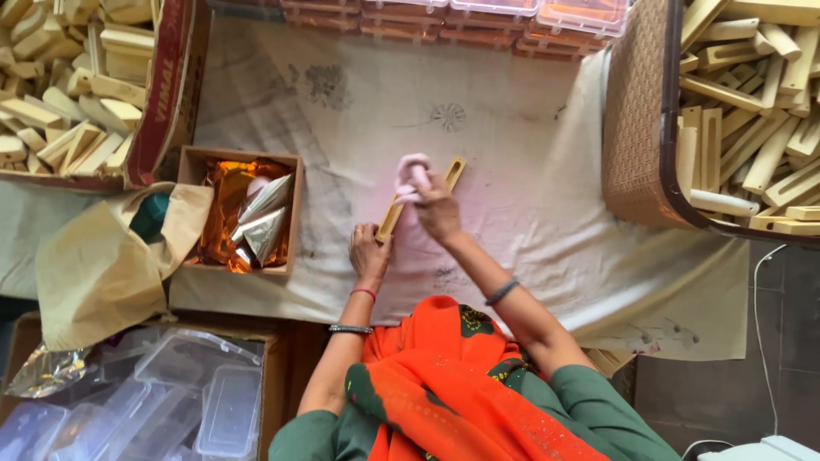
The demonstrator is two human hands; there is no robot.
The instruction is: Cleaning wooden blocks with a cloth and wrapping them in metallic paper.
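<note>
A long, slotted wooden piece lies slanted on the white cloth in front of me. My left hand grips its near end and holds it down. My right hand holds a pink wad of cloth and presses it on the middle of the wooden piece. The pink wad hides part of the piece.
A small cardboard box with orange film and silver foil cones sits left of my hands. A carton of wooden pieces stands far left, a woven basket of more at right. Clear plastic containers lie lower left; orange-lidded boxes line the far edge.
</note>
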